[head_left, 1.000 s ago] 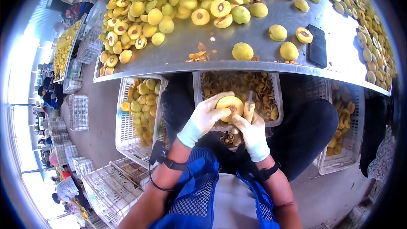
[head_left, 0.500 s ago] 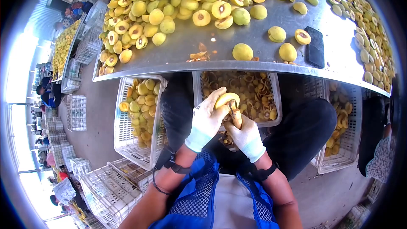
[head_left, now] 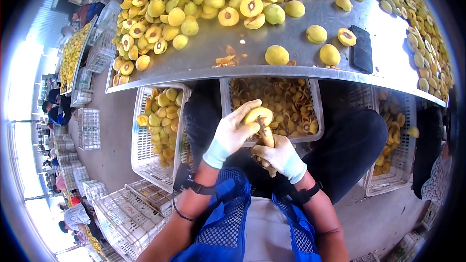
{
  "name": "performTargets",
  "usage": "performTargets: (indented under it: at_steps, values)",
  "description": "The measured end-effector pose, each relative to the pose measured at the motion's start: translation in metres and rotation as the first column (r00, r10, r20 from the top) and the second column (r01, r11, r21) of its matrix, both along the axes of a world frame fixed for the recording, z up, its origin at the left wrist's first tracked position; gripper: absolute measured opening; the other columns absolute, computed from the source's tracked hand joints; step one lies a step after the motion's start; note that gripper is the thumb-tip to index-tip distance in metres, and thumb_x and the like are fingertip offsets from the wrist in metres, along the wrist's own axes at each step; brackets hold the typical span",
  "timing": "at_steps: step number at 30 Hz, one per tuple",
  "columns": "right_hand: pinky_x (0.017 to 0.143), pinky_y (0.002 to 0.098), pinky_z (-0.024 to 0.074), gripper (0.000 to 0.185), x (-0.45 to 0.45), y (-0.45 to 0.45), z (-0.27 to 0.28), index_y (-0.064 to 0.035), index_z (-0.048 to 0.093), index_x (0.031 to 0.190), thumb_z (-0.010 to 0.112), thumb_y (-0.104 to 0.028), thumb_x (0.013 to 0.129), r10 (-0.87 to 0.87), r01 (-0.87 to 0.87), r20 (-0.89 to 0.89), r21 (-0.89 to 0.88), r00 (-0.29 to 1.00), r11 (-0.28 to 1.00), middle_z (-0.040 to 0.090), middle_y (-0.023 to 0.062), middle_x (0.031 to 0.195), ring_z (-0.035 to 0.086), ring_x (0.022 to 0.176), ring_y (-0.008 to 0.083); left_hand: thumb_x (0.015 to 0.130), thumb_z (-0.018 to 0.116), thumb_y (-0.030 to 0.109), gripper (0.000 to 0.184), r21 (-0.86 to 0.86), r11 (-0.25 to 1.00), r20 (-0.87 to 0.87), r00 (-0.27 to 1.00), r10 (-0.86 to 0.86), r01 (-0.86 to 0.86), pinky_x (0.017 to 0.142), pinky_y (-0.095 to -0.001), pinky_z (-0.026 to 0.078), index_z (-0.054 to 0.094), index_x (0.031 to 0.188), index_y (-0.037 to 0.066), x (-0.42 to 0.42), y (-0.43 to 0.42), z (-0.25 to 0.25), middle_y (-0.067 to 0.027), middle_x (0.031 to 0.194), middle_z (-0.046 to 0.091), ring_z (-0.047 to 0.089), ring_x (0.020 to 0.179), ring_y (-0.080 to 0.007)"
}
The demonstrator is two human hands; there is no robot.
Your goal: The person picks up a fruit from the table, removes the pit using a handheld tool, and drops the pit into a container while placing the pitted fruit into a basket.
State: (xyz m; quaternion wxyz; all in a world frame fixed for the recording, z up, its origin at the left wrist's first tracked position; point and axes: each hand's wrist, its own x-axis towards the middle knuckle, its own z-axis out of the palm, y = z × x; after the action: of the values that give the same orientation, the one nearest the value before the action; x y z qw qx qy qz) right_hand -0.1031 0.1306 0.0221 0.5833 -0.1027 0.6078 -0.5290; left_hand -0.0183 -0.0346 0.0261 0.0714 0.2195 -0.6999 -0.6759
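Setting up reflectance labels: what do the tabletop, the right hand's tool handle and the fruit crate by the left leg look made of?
Tabletop: probably stainless steel, smooth and semi-gloss; grey with bright glare.
Tool handle: likely wood, tan and smooth-looking, though blur leaves plastic possible.
Fruit crate: apparently white moulded plastic, fairly matte; regular slots in its walls.

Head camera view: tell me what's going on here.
A person wearing pale gloves grips a cut yellow stone fruit in the left hand. The right hand holds a wooden-handled tool, its working end at the fruit's cut face. Below the hands sits a plastic crate of fruit scraps. On the metal table ahead lies a big pile of fruit, many pieces halved with brown centres showing.
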Motion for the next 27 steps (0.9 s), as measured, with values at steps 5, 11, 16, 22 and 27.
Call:
performTargets:
  at_steps: [5,11,16,22,27]
  values:
    - [0.035,0.0269,0.0421,0.02,0.003,-0.003,0.003,0.0018,0.065,0.088,0.072,-0.017,0.091,0.078,-0.077,0.025,-0.023,0.997,0.997,0.058,0.0038,0.06,0.053,0.039,0.0132,0.103,0.058,0.024,0.041,0.358,0.923,-0.088,0.98,0.181,-0.138,0.093,-0.0349,0.056,0.063,0.127,-0.008,-0.007,0.01,0.0,-0.017,0.113,0.072,0.071,0.101,-0.0244]
    - [0.034,0.0263,0.0383,0.019,-0.001,0.003,0.005,0.002,0.066,0.091,0.074,-0.015,0.09,0.125,-0.113,0.131,-0.093,0.983,0.989,0.054,0.0025,0.057,0.049,0.038,0.0125,0.103,0.06,0.03,0.04,0.452,0.876,-0.021,0.98,0.2,-0.169,0.072,-0.0363,0.059,0.07,0.093,-0.007,-0.022,0.012,0.0,-0.0202,0.092,0.073,0.072,0.08,-0.0273]
    - [0.034,0.0261,0.0331,0.016,-0.003,0.007,0.009,0.0014,0.067,0.089,0.073,-0.013,0.091,0.139,-0.104,0.244,-0.15,0.96,0.983,0.049,0.0009,0.053,0.046,0.036,0.0111,0.101,0.062,0.029,0.037,0.555,0.832,-0.04,0.999,0.032,-0.005,0.069,-0.0383,0.058,0.07,0.089,-0.005,-0.026,0.0,-0.009,-0.0212,0.089,0.072,0.071,0.077,-0.0292]
    - [0.038,0.0277,0.0389,0.018,-0.005,0.011,0.007,-0.0031,0.066,0.079,0.073,-0.016,0.088,0.158,-0.115,0.321,-0.149,0.934,0.982,0.057,0.001,0.056,0.049,0.037,0.012,0.1,0.063,0.029,0.037,0.697,0.71,-0.151,0.988,0.007,0.102,0.066,-0.0409,0.058,0.07,0.089,-0.005,-0.027,-0.002,-0.025,-0.0226,0.089,0.071,0.071,0.076,-0.0332]
    - [0.037,0.0276,0.0378,0.019,-0.005,0.01,0.008,-0.0019,0.067,0.078,0.073,-0.016,0.089,0.202,-0.178,0.263,-0.112,0.943,0.978,0.056,0.0019,0.053,0.049,0.036,0.0119,0.101,0.061,0.031,0.039,0.573,0.816,0.058,0.991,-0.122,0.067,0.064,-0.0425,0.057,0.07,0.086,-0.004,-0.031,-0.004,-0.01,-0.0245,0.085,0.07,0.069,0.074,-0.0359]
